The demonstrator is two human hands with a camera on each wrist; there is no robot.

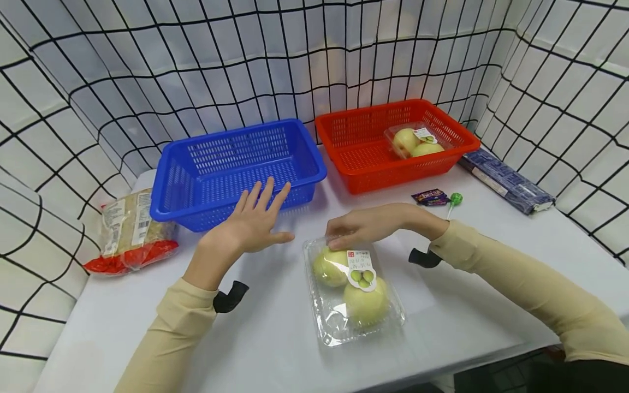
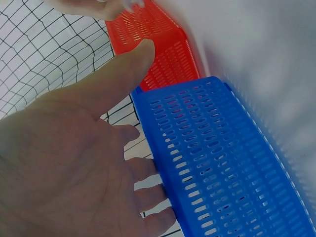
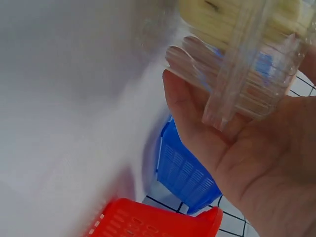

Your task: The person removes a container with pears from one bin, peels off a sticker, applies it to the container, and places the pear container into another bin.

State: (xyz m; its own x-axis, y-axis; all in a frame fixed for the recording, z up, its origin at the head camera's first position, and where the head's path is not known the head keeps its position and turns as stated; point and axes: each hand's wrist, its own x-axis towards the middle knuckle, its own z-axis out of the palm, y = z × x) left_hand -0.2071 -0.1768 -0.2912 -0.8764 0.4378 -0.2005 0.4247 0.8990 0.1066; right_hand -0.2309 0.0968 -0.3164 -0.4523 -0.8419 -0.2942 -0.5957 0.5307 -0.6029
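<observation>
A clear plastic box holding two round yellow-green fruits, with a white label on its lid, is on the white table in the head view. My right hand grips the box's far edge; in the right wrist view the clear box sits between thumb and fingers. With fingers spread and holding nothing, my left hand is in front of the blue basket. In the left wrist view, its fingers overlap the edge of the blue basket; whether they touch, I cannot tell.
A red basket at the back right contains another clear fruit box. Beside it lie a dark blue packet, a small purple packet and a green lollipop. A red-ended bag lies far left. Black netting surrounds the table.
</observation>
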